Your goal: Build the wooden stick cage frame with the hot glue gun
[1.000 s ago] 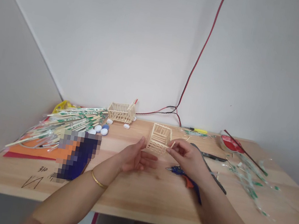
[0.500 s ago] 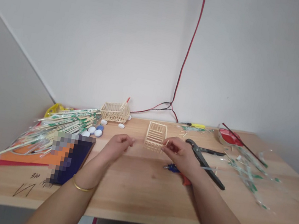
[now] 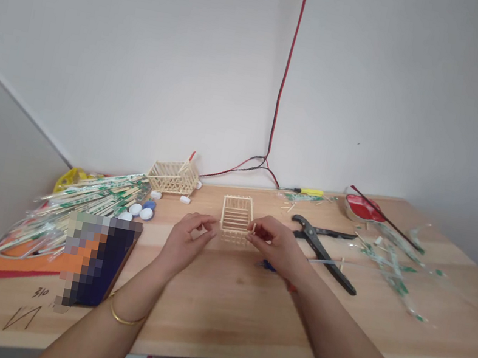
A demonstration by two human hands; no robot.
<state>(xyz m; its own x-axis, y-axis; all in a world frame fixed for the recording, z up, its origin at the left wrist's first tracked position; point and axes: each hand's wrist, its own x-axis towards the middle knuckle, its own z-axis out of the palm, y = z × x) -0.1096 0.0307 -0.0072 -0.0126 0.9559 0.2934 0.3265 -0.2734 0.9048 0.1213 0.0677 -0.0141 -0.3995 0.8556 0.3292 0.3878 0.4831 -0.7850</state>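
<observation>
A small open basket frame of short wooden sticks (image 3: 237, 211) sits on the table between my hands. At its left side my left hand (image 3: 186, 241) is open, thumb and forefinger apart with a gap between them. On the other side, my right hand (image 3: 274, 241) pinches a short wooden stick (image 3: 253, 228) at the basket's right near corner; I cannot tell whether stick and frame touch. Under the right hand lies a blue tool with a metal tip (image 3: 269, 265), mostly hidden. Further back stands a finished-looking stick cart (image 3: 173, 177) with white wheels and a red-tipped stick.
Wrapped chopsticks (image 3: 96, 200) pile up at left beside white and blue bottle caps (image 3: 146, 213), orange paper (image 3: 39, 261) and a dark blue box (image 3: 117, 262). Black cutting pliers (image 3: 323, 252), torn wrappers (image 3: 393, 271), a red-lined dish (image 3: 363, 208) and a yellow-handled screwdriver (image 3: 311, 192) lie right.
My left thumb and forefinger have parted, and that hand is closer to the basket. My right hand keeps its pinch on the stick. The whole view has shifted slightly.
</observation>
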